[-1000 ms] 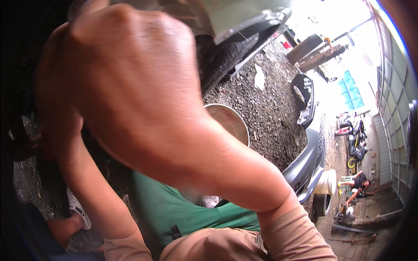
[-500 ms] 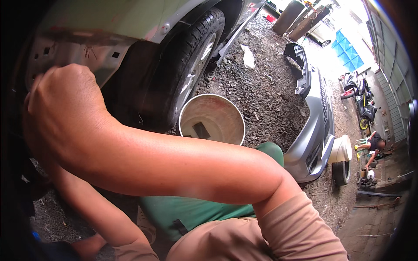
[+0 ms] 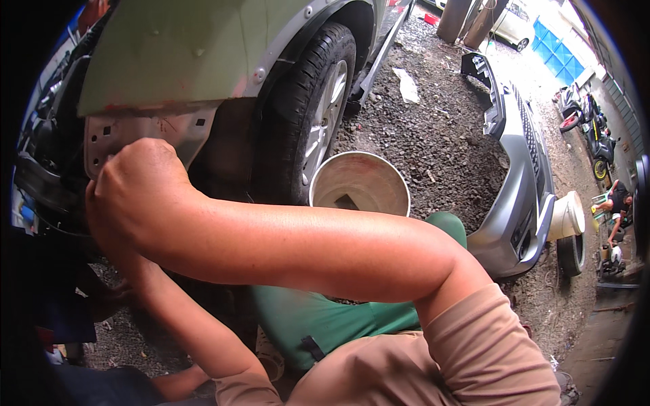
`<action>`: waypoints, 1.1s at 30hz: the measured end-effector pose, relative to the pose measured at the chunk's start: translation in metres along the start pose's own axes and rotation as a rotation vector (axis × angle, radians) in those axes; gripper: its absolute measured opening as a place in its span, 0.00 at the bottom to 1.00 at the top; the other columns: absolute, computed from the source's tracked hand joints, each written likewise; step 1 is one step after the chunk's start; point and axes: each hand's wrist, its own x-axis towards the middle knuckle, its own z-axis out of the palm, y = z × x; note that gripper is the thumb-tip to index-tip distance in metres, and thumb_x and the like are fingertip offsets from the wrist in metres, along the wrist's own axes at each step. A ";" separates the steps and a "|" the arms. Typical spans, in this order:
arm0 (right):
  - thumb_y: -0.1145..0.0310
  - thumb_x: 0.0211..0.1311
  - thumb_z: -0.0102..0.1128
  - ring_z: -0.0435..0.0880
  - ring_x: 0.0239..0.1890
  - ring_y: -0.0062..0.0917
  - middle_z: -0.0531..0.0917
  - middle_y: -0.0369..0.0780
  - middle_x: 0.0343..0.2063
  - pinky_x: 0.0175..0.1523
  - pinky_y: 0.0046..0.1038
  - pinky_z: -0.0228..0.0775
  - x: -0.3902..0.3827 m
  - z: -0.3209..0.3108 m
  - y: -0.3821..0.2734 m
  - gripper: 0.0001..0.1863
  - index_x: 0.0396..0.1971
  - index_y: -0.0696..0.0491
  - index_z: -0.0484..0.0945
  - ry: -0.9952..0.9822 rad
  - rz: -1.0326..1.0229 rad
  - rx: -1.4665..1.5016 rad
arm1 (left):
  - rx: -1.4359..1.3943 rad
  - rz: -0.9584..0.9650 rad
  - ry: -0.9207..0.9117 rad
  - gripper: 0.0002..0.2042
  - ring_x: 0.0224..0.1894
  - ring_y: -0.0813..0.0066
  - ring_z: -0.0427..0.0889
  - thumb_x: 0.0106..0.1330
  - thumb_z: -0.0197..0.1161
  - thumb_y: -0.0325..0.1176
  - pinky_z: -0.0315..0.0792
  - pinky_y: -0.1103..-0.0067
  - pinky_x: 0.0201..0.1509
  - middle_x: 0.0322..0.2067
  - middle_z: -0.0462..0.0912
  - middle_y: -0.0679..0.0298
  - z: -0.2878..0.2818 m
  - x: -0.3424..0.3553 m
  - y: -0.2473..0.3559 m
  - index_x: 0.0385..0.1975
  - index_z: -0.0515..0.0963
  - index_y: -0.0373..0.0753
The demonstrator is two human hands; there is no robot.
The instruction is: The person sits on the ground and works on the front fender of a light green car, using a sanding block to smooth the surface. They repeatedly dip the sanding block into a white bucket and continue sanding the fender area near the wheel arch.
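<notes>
My right hand point(image 3: 139, 177) is curled at the lower left of a bare metal bracket point(image 3: 183, 145) below a car's pale green body panel point(image 3: 172, 47). Its fingertips are turned away, so what they grip is hidden. My left hand point(image 3: 112, 233) reaches up behind the right one, mostly covered by it; its fingers are hidden. Right of the bracket is a black tire on a silver wheel point(image 3: 321, 108), and in front of that a white bucket point(image 3: 359, 176) with a dark piece in it.
A silver bumper point(image 3: 494, 237) lies on gravel at right, beside a white bucket point(image 3: 565, 213) and a loose tire point(image 3: 571, 254). Motorcycles point(image 3: 596, 135) and a seated person point(image 3: 618, 199) are farther right. Another person's dark-clothed body point(image 3: 101, 386) is at lower left, close beside me.
My view has drawn back and shifted, showing more of the panel, bracket and wheel. My hands, earlier large at the top of the picture, now appear lower and smaller, still together at the car.
</notes>
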 end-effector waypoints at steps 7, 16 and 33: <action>0.65 0.53 0.58 0.81 0.24 0.24 0.80 0.36 0.22 0.20 0.29 0.69 -0.003 0.019 -0.007 0.07 0.22 0.52 0.81 0.353 0.064 -0.119 | -0.537 -0.144 -0.086 0.18 0.52 0.59 0.79 0.70 0.46 0.36 0.70 0.68 0.59 0.50 0.80 0.53 -0.001 0.003 0.006 0.53 0.74 0.33; 0.65 0.55 0.57 0.80 0.26 0.24 0.80 0.36 0.25 0.20 0.29 0.68 -0.006 0.012 -0.006 0.08 0.28 0.53 0.81 0.263 0.105 -0.009 | -0.150 -0.127 -0.236 0.19 0.54 0.67 0.81 0.72 0.45 0.44 0.71 0.72 0.59 0.53 0.79 0.53 -0.001 0.011 -0.003 0.51 0.76 0.39; 0.62 0.55 0.58 0.84 0.28 0.26 0.84 0.34 0.26 0.26 0.31 0.69 0.002 0.009 -0.004 0.10 0.26 0.48 0.86 0.122 0.024 0.077 | 0.218 0.087 -0.234 0.14 0.48 0.69 0.82 0.73 0.43 0.34 0.71 0.74 0.57 0.45 0.81 0.62 0.006 0.000 0.010 0.45 0.76 0.37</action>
